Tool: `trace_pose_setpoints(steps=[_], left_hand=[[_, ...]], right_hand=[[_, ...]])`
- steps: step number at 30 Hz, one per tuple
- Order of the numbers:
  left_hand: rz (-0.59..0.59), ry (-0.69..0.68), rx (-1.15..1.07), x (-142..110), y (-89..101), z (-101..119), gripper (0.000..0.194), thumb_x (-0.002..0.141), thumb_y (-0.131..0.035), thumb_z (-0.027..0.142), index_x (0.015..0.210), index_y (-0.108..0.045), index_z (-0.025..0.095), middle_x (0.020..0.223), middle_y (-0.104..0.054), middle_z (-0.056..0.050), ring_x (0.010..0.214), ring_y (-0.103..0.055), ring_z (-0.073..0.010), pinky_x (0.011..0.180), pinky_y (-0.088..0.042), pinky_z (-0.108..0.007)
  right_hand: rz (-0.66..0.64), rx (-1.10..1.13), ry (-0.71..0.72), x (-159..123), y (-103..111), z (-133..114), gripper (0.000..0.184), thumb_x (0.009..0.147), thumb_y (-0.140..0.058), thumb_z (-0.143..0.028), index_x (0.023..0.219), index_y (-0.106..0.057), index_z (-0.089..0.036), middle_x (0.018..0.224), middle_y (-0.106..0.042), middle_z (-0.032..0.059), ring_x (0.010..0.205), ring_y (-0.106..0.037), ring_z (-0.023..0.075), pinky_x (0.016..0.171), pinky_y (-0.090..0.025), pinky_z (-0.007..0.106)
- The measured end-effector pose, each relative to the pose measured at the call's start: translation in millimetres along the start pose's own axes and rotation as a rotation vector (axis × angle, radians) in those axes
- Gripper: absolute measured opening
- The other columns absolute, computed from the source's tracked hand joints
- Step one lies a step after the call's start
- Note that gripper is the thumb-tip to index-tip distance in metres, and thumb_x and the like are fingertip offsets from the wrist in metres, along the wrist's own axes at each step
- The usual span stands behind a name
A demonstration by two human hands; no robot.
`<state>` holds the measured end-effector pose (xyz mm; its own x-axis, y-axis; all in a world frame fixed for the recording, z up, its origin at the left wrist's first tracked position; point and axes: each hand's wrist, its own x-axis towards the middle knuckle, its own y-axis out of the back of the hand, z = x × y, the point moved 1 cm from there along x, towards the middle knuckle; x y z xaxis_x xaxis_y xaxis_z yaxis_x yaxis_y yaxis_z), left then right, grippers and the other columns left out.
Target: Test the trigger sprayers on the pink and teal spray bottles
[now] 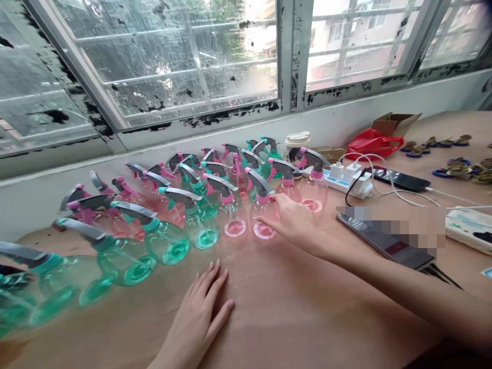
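Note:
My right hand [292, 220] reaches in from the right and grips a clear pink spray bottle [265, 228] low on its body, thumb at the front and the other fingers partly hidden behind. This bottle stands upright in the front row, with a grey and pink trigger head. Flat on the table, fingers stretched, my left hand [202, 305] holds nothing. Nearest to it is a clear green spray bottle [202, 228]. Just left of the gripped bottle is another pink spray bottle [234, 218]. Several more green and pink spray bottles stand in rows behind and to the left.
A window with bars and peeling frame runs behind the brown-covered table [261, 307]. To the right are a lidded cup [298, 139], a power strip [357, 184] with chargers and cables, a phone [400, 178], a dark device [384, 243], a red plastic bag [374, 143] and brass-coloured pieces [455, 169].

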<state>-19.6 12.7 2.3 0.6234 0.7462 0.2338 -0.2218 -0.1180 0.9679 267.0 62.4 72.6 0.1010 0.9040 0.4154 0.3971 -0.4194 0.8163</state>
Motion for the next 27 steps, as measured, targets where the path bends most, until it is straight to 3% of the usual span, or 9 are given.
trace_pose_setpoints(steps=[5,11,15,19,22,25,27], left_hand=[[0.036,0.061,-0.108,2.8,2.6,6.2,0.048,0.097,-0.051,0.042,0.141,-0.047,0.025,0.148,-0.047,-0.01,0.135,-0.044,-0.0324,0.11,-0.035,-0.056],[0.057,0.085,-0.401,6.4,-0.9,34.4,0.077,0.088,-0.065,0.042,0.151,-0.023,0.028,0.152,-0.04,-0.013,0.138,-0.038,-0.0355,0.111,-0.032,-0.057],[0.093,0.045,-0.622,7.4,1.5,53.4,0.087,0.083,-0.071,0.045,0.151,-0.02,0.026,0.151,-0.039,-0.016,0.137,-0.039,-0.0375,0.108,-0.036,-0.057],[0.091,0.06,-0.706,7.9,8.9,60.2,0.087,0.079,-0.076,0.046,0.147,-0.026,0.026,0.141,-0.051,-0.014,0.128,-0.05,-0.0371,0.102,-0.044,-0.054],[0.07,0.066,-0.737,8.7,12.5,62.9,0.086,0.077,-0.077,0.046,0.146,-0.03,0.026,0.136,-0.056,-0.013,0.122,-0.055,-0.0363,0.097,-0.048,-0.052],[0.047,0.048,-0.739,11.2,13.1,67.7,0.086,0.075,-0.079,0.045,0.145,-0.033,0.026,0.137,-0.055,-0.012,0.123,-0.054,-0.0358,0.099,-0.047,-0.051],[0.041,0.03,-0.715,14.3,11.7,71.5,0.088,0.073,-0.081,0.045,0.145,-0.034,0.026,0.14,-0.051,-0.012,0.126,-0.051,-0.0361,0.102,-0.044,-0.051]], right_hand=[[0.022,-0.08,0.112,-38.8,11.9,-0.9,0.052,0.085,-0.062,-0.055,0.113,-0.059,-0.011,0.094,-0.071,0.0135,0.078,-0.071,0.0308,0.056,-0.048,0.034],[0.068,0.164,0.443,-80.5,14.5,-12.7,0.043,0.091,-0.054,-0.051,0.109,-0.058,-0.012,0.094,-0.07,0.0126,0.082,-0.067,0.028,0.066,-0.05,0.038],[0.007,0.314,0.578,-97.5,18.4,-28.6,0.045,0.085,-0.064,-0.048,0.111,-0.057,-0.013,0.101,-0.07,0.0125,0.087,-0.063,0.0285,0.074,-0.048,0.042],[-0.078,0.431,0.615,-96.1,24.8,-35.7,0.05,0.077,-0.073,-0.049,0.11,-0.058,-0.015,0.107,-0.069,0.0129,0.096,-0.062,0.0294,0.083,-0.046,0.046],[-0.222,0.606,0.601,-83.9,27.8,-34.4,0.057,0.071,-0.08,-0.048,0.112,-0.057,-0.016,0.117,-0.063,0.0138,0.11,-0.058,0.0299,0.094,-0.044,0.046],[-0.379,0.833,0.534,-69.6,27.7,-35.0,0.065,0.072,-0.079,-0.046,0.124,-0.051,-0.019,0.12,-0.06,0.011,0.104,-0.06,0.0249,0.088,-0.049,0.039],[-0.401,0.933,0.499,-61.7,27.3,-38.8,0.063,0.075,-0.077,-0.046,0.126,-0.05,-0.021,0.115,-0.061,0.008,0.093,-0.061,0.0206,0.078,-0.051,0.034]])
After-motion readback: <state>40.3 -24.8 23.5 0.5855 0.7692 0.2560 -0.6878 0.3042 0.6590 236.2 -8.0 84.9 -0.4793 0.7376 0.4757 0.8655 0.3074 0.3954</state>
